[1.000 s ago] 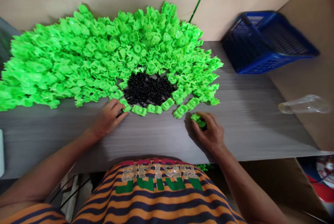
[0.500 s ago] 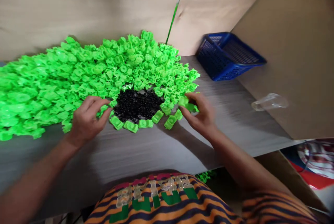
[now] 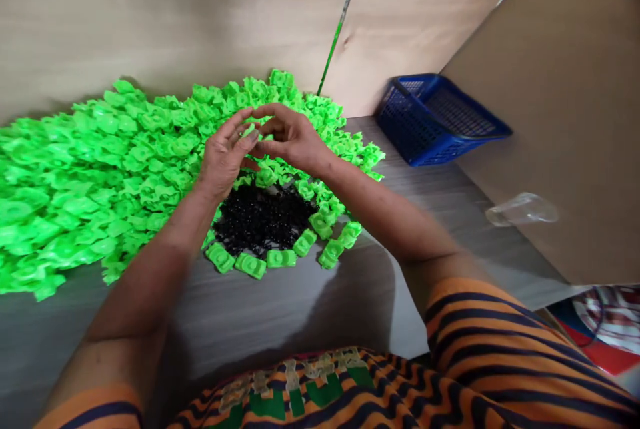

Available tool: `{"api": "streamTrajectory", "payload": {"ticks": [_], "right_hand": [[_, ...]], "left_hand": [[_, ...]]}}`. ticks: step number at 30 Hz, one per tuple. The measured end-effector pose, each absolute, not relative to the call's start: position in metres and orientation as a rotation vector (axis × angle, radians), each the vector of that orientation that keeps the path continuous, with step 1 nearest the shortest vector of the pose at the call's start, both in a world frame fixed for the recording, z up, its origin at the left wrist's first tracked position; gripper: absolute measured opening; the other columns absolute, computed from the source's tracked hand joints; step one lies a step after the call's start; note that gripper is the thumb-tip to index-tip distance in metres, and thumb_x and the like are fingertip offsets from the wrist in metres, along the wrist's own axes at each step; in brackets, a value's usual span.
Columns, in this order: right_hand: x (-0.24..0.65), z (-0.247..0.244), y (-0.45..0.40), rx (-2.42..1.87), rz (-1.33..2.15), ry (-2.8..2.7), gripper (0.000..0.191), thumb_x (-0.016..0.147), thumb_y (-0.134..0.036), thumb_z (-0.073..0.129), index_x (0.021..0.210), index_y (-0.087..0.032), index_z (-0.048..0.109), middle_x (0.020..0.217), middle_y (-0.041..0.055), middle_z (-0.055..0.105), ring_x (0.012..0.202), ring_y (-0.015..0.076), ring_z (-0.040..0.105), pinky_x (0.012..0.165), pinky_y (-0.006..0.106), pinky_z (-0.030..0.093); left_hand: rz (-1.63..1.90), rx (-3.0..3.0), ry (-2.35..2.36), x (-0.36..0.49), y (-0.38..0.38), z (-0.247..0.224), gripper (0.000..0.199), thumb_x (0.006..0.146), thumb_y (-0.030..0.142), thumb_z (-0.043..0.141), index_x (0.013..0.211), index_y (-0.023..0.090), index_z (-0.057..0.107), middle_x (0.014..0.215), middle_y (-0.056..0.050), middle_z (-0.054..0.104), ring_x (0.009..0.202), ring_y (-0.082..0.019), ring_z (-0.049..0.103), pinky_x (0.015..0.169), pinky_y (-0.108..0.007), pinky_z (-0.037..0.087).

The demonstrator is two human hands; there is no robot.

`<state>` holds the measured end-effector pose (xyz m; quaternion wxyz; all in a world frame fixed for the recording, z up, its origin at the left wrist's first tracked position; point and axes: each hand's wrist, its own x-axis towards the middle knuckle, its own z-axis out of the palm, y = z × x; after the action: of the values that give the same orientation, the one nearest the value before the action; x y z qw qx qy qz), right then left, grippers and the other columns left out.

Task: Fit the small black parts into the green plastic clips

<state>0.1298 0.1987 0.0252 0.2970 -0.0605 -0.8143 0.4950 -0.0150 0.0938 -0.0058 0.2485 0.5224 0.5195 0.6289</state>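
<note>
My left hand (image 3: 227,152) and my right hand (image 3: 290,139) meet fingertip to fingertip above the pile of bright green plastic pieces (image 3: 145,142). A bit of green shows between the left thumb and fingers, so that hand is closed on a green piece. The right fingers are curled against the left ones; what they hold, if anything, is hidden. Below the hands lies a heap of small black parts (image 3: 265,219). Along its near edge sit several green car-shaped pieces (image 3: 251,265) in a curved row.
A blue plastic basket (image 3: 425,125) stands at the back right against the boards. A clear plastic cup (image 3: 525,209) lies on its side at the right. One thin green-marked stick (image 3: 337,32) leans on the back board. The grey table (image 3: 225,309) ends near my shirt.
Both hands have moved inward and up from either side of the black heap and now meet over the green pile. The green pieces once in the right hand are no longer visible there.
</note>
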Motion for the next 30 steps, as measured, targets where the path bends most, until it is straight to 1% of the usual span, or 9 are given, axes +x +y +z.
{"api": "streamTrajectory", "payload": {"ticks": [2,5,9,11,14,16,21,26,30], "right_hand": [[0.128,0.025,0.190,-0.172,1.474,-2.062,0.046,0.088,-0.054,0.079,0.113,-0.023,0.055,0.086,-0.0034,0.064,0.075,0.0113,0.062,0.063,0.023,0.053],[0.126,0.022,0.181,-0.190,1.526,-1.943,0.048,0.089,-0.065,0.076,0.100,-0.023,0.055,0.078,-0.0040,0.060,0.070,0.0103,0.060,0.059,0.022,0.053],[0.123,0.015,0.180,-0.176,1.397,-1.992,0.050,0.094,-0.070,0.066,0.091,-0.021,0.058,0.074,-0.0026,0.058,0.071,0.0107,0.058,0.060,0.021,0.054],[0.127,0.012,0.182,-0.196,1.207,-2.098,0.045,0.100,-0.064,0.062,0.093,-0.019,0.062,0.080,-0.0002,0.061,0.077,0.0126,0.060,0.066,0.023,0.054],[0.143,0.014,0.185,-0.333,0.801,-2.267,0.028,0.104,-0.044,0.060,0.108,-0.017,0.068,0.100,0.0056,0.069,0.090,0.0159,0.063,0.079,0.028,0.053],[0.155,0.018,0.185,-0.509,0.563,-2.431,0.023,0.103,-0.031,0.059,0.117,-0.015,0.070,0.107,0.0089,0.072,0.094,0.0182,0.064,0.083,0.030,0.049],[0.164,0.030,0.175,-0.810,0.237,-3.047,0.028,0.100,-0.013,0.052,0.108,-0.011,0.078,0.102,0.0142,0.078,0.095,0.0231,0.068,0.076,0.031,0.040],[0.159,0.034,0.167,-0.771,0.085,-3.354,0.030,0.096,-0.009,0.054,0.110,-0.011,0.081,0.112,0.0184,0.080,0.101,0.0248,0.073,0.074,0.029,0.041],[0.163,0.033,0.169,-0.914,-0.036,-3.438,0.030,0.094,-0.013,0.063,0.119,-0.010,0.080,0.116,0.0215,0.079,0.107,0.0299,0.075,0.075,0.030,0.046]], "left_hand": [[1.696,1.321,1.381,-0.016,0.087,-0.001,0.061,0.090,0.068,0.071,0.134,0.026,0.064,0.095,-0.006,0.071,0.069,-0.015,0.069,0.050,-0.022,0.049],[1.731,1.132,1.329,-0.013,0.080,0.005,0.051,0.085,0.063,0.079,0.114,0.022,0.072,0.076,-0.001,0.064,0.061,-0.013,0.064,0.044,-0.020,0.038],[1.855,0.907,1.300,-0.005,0.083,0.010,0.037,0.074,0.047,0.092,0.081,0.019,0.069,0.063,0.004,0.055,0.050,-0.007,0.051,0.038,-0.019,0.025],[1.905,0.828,1.305,-0.001,0.085,0.011,0.032,0.073,0.036,0.092,0.073,0.018,0.065,0.064,0.004,0.056,0.051,-0.006,0.050,0.039,-0.018,0.029],[1.926,0.745,1.295,-0.001,0.087,0.011,0.025,0.073,0.023,0.088,0.076,0.018,0.064,0.071,0.003,0.063,0.059,-0.009,0.058,0.046,-0.017,0.044],[1.912,0.711,1.288,-0.004,0.088,0.008,0.025,0.072,0.021,0.087,0.079,0.019,0.063,0.073,0.003,0.066,0.061,-0.011,0.062,0.050,-0.020,0.052],[1.931,0.619,1.331,-0.020,0.092,0.002,0.031,0.072,0.027,0.087,0.082,0.020,0.059,0.070,0.002,0.067,0.066,-0.016,0.070,0.058,-0.025,0.061],[1.891,0.676,1.392,-0.023,0.090,-0.001,0.031,0.071,0.023,0.085,0.097,0.020,0.069,0.066,0.003,0.065,0.065,-0.017,0.071,0.055,-0.025,0.061],[1.831,0.738,1.409,-0.017,0.088,-0.002,0.032,0.069,0.018,0.083,0.100,0.019,0.073,0.072,0.002,0.067,0.072,-0.017,0.072,0.062,-0.027,0.064]]}}
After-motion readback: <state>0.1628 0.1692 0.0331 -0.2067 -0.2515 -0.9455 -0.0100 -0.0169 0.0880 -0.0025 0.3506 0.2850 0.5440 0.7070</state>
